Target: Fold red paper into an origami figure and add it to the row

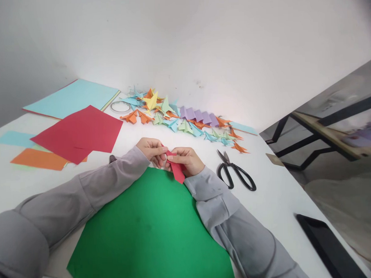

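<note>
Near the frame's centre, the left hand [152, 150] and the right hand [190, 159], both almost closed, pinch one folded red paper [177, 174] at the upper edge of a green sheet [146, 231]; its upper folds I cannot see well
</note>
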Tool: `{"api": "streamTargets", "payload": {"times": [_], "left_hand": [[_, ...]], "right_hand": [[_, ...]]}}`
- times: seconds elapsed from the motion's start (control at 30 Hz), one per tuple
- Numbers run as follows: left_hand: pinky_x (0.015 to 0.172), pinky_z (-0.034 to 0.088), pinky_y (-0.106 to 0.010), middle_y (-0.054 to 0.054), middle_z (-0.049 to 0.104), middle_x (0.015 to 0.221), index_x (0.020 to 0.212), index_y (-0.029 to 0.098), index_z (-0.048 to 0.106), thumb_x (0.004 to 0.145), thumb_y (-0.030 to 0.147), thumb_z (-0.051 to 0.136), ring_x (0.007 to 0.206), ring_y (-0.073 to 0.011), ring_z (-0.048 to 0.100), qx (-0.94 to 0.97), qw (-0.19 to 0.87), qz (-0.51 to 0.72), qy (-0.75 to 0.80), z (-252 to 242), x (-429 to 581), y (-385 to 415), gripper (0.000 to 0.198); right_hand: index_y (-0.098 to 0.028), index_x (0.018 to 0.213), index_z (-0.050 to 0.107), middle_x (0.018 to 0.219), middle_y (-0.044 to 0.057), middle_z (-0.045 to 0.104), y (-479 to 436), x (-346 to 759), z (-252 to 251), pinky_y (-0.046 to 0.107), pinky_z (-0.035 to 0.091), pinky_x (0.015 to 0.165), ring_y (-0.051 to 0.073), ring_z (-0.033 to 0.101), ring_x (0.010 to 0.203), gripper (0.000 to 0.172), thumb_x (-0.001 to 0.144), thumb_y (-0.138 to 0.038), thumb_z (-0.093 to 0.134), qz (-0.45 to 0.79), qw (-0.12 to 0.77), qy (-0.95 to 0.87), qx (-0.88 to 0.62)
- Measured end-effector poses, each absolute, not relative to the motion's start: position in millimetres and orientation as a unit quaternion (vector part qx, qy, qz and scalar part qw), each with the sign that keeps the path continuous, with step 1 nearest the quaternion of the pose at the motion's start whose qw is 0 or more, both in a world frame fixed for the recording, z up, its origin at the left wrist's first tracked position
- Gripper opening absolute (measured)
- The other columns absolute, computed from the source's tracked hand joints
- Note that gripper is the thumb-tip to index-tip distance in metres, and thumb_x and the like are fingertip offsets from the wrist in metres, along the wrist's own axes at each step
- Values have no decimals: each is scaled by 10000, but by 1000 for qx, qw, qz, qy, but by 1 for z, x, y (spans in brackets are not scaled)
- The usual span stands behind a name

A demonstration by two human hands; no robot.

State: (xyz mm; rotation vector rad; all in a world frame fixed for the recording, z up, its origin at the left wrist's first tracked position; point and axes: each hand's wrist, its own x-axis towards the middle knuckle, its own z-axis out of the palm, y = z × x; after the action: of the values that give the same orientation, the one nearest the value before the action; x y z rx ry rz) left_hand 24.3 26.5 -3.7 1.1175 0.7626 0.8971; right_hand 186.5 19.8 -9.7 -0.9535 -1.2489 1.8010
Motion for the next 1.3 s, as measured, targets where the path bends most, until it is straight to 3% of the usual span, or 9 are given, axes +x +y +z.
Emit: {"api": "streamTargets", "payload": {"times": [0.3, 0.57, 0.97, 1.3], "left_hand": [[355, 464, -200, -17, 597, 423, 594, 93, 540, 565, 416, 742, 363, -124, 568, 540, 671, 382, 336, -2, 22, 23, 382], [346, 470, -212, -23, 586, 411, 539, 89, 544, 589, 427, 723, 349, -127, 560, 535, 669, 376, 353, -1, 24, 23, 386], [416, 500, -224, -50, 619, 475, 610, 77, 561, 634, 416, 699, 412, -132, 595, 513, 713, 368, 306, -8, 25, 25, 367], [515, 539, -303, -107, 663, 596, 676, 41, 597, 688, 196, 654, 537, -192, 647, 464, 788, 327, 240, -5, 16, 31, 166]], "right_hand": [[-143, 597, 618, 530, -3, 657, 15, 184, -4, 205, 474, 445, 99, 586, 434, 235, 607, -351, 727, 663, 336, -565, -357], [-138, 551, 621, 502, 13, 651, 14, 184, -3, 226, 480, 443, 115, 581, 416, 235, 549, -328, 759, 666, 340, -548, -375], [-131, 530, 628, 473, 29, 645, 17, 187, -5, 217, 474, 389, 126, 572, 375, 238, 514, -316, 778, 703, 348, -487, -384], [-137, 524, 625, 470, 29, 645, 18, 188, -7, 212, 484, 386, 126, 575, 371, 221, 522, -301, 773, 697, 355, -485, -390]]}}
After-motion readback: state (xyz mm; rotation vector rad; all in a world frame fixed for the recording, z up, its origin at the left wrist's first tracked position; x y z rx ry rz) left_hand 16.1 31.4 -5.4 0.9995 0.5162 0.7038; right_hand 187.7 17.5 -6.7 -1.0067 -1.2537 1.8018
